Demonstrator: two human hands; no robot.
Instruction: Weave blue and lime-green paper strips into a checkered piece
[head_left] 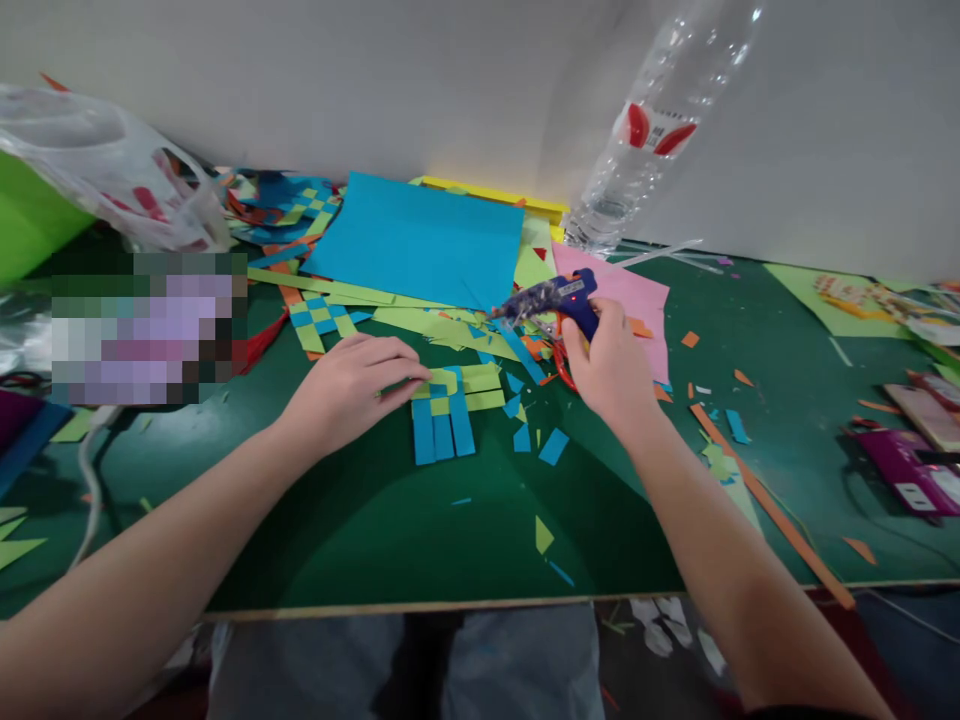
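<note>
My right hand (609, 365) is wrapped round the grip of a dark blue glue gun (564, 292), its nozzle pointing left above the paper scraps. A small red light shows on the gun's side. On the green table lies a woven piece of blue and light green paper strips (442, 415), with loose strip ends reaching right and toward me. My left hand (360, 385) pinches this weave's upper left corner between thumb and fingers. A finished-looking blue and green checked weave (322, 322) lies just beyond my left hand. Orange-red scissor handles (564, 368) show partly beside my right hand.
Behind the weave lie a blue sheet (427, 240) and a pink sheet (649, 300). A clear plastic bottle (637, 150) stands at the wall. On the left are a plastic bag (120, 170) and a blurred-out device (142, 335). A purple power strip (911, 470) sits right. Paper offcuts are scattered about.
</note>
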